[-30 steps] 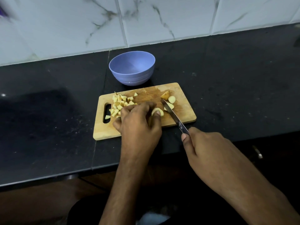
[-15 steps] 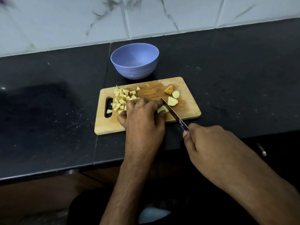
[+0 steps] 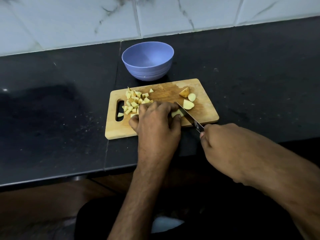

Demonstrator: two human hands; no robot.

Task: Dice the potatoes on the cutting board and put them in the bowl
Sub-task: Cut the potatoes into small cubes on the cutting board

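A wooden cutting board [image 3: 206,116] lies on the black counter. My left hand [image 3: 156,122] pinches a pale potato piece [image 3: 175,113] against the board, fingers curled over it. My right hand [image 3: 223,142] grips the handle of a knife [image 3: 187,116], whose blade rests against that piece on its right side. A heap of diced potato [image 3: 134,102] sits on the board's left half, near the handle slot. Three bigger potato chunks [image 3: 188,104] lie at the board's right rear. The blue bowl [image 3: 147,60] stands just behind the board and looks empty.
The black stone counter [image 3: 52,118] extends left and right of the board, with its front edge close below the board. A white marbled tile wall [image 3: 86,23] rises behind the bowl. A stray dice piece [image 3: 120,114] lies over the board's handle slot.
The knife blade has slid a little along the held potato piece. My left hand keeps its hold on it. The camera view has shifted slightly, and the board sits lower in the picture.
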